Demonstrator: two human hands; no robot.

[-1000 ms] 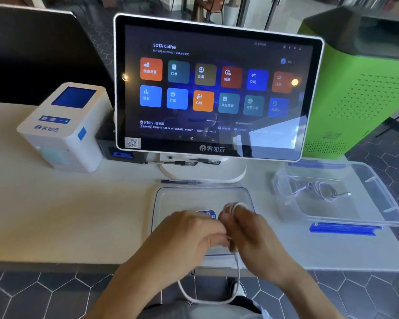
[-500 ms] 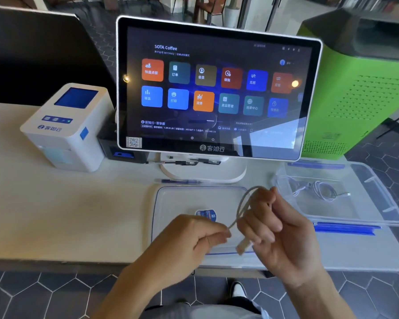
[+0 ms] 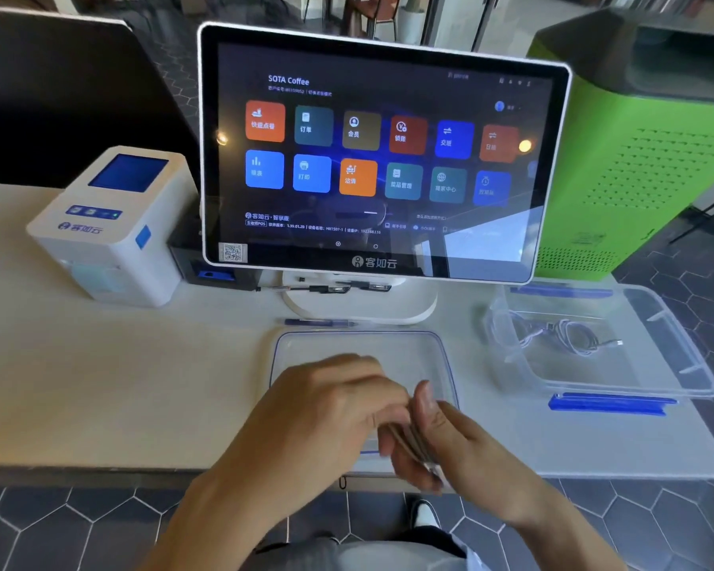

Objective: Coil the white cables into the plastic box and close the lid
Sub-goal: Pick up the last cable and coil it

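**Readable text on the counter devices**

The touchscreen terminal [image 3: 384, 158], at the tabletop's far edge, shows "SOTA Coffee" at the upper left of its display. Below run two rows of coloured tiles with Chinese captions; "订单", "会员", "交班" and "打印" can be made out, the others are too blurred. A line lower left reads "客如云·智掌柜", with small print under it that is not legible. A QR code [image 3: 233, 252] sits at the screen's lower left corner. The bottom bezel carries the brand "客如云". The white printer [image 3: 112, 228] near the left edge bears the same "客如云" logo.
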